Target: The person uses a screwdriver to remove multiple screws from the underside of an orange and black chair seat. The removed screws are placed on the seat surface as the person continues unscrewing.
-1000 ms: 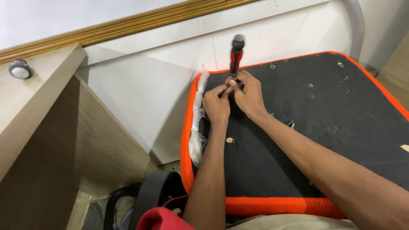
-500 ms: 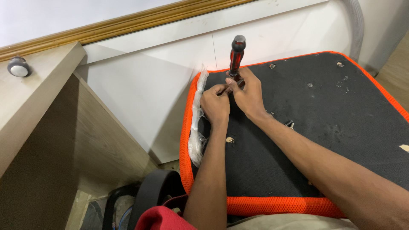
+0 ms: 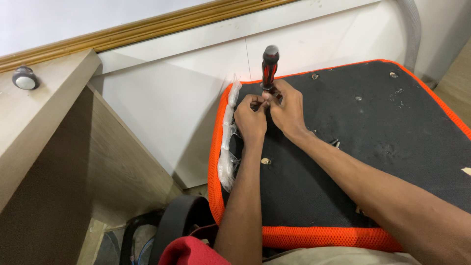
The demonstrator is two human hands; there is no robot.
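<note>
The screwdriver (image 3: 269,66) stands nearly upright at the far left corner of the upturned seat (image 3: 373,147), its tip hidden behind both hands. The right hand (image 3: 288,109) pinches the shaft low down; the left hand (image 3: 251,119) pinches something small beside it. Keeping the shaft square to the seat looks wise here. A plastic wrap (image 3: 227,140) hangs along the orange edge.

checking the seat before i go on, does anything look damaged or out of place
Yes. Torn clear plastic wrap hangs crumpled off the left edge of the black seat base, and pale specks and scuffs dot its fabric. Both hands grip the upright screwdriver.
</note>
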